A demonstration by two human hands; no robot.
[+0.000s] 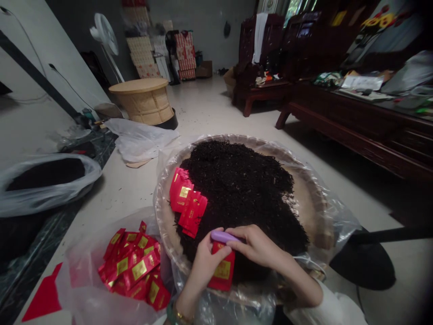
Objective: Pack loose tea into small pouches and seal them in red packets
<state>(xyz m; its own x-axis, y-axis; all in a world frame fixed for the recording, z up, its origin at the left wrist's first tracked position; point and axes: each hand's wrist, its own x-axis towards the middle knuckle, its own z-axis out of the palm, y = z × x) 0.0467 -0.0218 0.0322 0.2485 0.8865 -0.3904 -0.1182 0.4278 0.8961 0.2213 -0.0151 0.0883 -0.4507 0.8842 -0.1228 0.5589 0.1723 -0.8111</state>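
My left hand (pixel 204 264) grips a small red packet with a gold label (pixel 222 271), held upright over the near edge of the tray. My right hand (pixel 259 246) holds a purple scoop (pixel 221 236) at the packet's mouth, fingers closed on it. Both hands hover over a big heap of dark loose tea (pixel 240 185) lying on a round, plastic-lined woven tray (pixel 313 198). A stack of empty red packets (pixel 187 203) rests on the tea at the left.
A clear plastic bag of filled red packets (pixel 135 271) sits at lower left. Another bag of dark tea (pixel 43 176) lies at far left. A round wooden stool (pixel 145 99), a fan (pixel 105 34) and dark wooden furniture (pixel 355 117) stand beyond.
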